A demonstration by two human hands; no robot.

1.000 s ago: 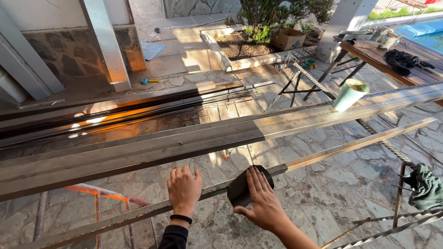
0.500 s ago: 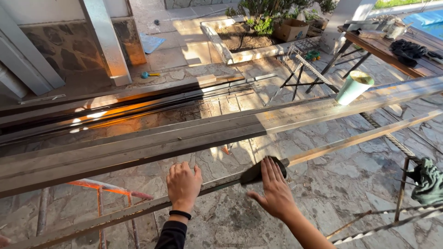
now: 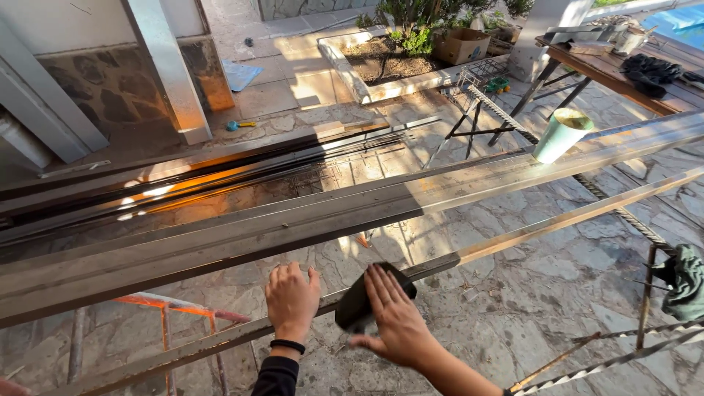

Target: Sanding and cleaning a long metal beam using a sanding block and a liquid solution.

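Left hand: your left hand [image 3: 292,299] lies palm down on the near metal bar [image 3: 528,232], fingers together and curled over its far edge, a black band at the wrist.
Right hand: your right hand [image 3: 396,317] is spread flat, fingers slightly apart, pressing the dark cloth [image 3: 361,300] onto the same bar just right of the left hand.
Dark cloth: it sits folded over the near bar at near centre, partly under your palm, hanging over the near edge.
Cup: a pale green cup [image 3: 560,135] stands slightly tilted on the wide metal beam [image 3: 293,227] at far right; you cannot tell what is in it.
Box: a cardboard box [image 3: 460,45] rests by the planter [image 3: 345,62] far off; the planter holds soil and green shrubs.
Table: a wooden table [image 3: 609,73] at far right carries black gloves and small cans.
Edges: the near bar runs diagonally from near left up to far right, with the beam parallel beyond it.
Open room: between bar and beam is a gap showing stone paving [image 3: 528,293]; a green rag [image 3: 686,282] hangs on a rod at right.
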